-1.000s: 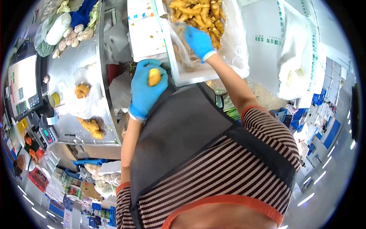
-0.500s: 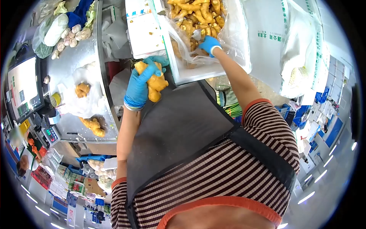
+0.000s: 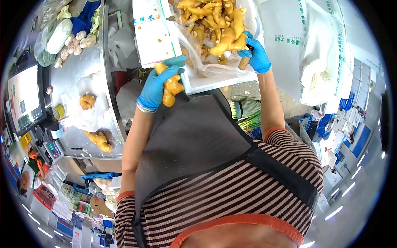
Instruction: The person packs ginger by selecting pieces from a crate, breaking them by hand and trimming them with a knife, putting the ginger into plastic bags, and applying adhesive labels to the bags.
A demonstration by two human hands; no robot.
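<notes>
My left hand (image 3: 155, 89), in a blue glove, is closed around a knobbly yellow ginger root (image 3: 170, 86) in front of the dark apron. My right hand (image 3: 259, 57), gloved too, grips the right end of a large branching ginger root (image 3: 228, 43) over the white foam box (image 3: 221, 77). A tan, ringed stub (image 3: 244, 63) sticks out below its fingers; I cannot make out what it is. More ginger (image 3: 202, 20) fills the box, which is lined with a clear plastic bag (image 3: 188, 43).
On the metal counter (image 3: 68, 142) at left lie ginger pieces (image 3: 99, 140), a plastic bag, garlic bulbs (image 3: 76, 44) and a roll of tape (image 3: 60, 110). A screen (image 3: 25, 97) and scale stand at its far edge. White foam lids (image 3: 283, 45) are at right; green stalks (image 3: 250, 123) lie below the box.
My right hand has come out of the box's middle, moved right, and now holds a large ginger root. My left hand still holds its ginger, shifted slightly. The box sits a little further up.
</notes>
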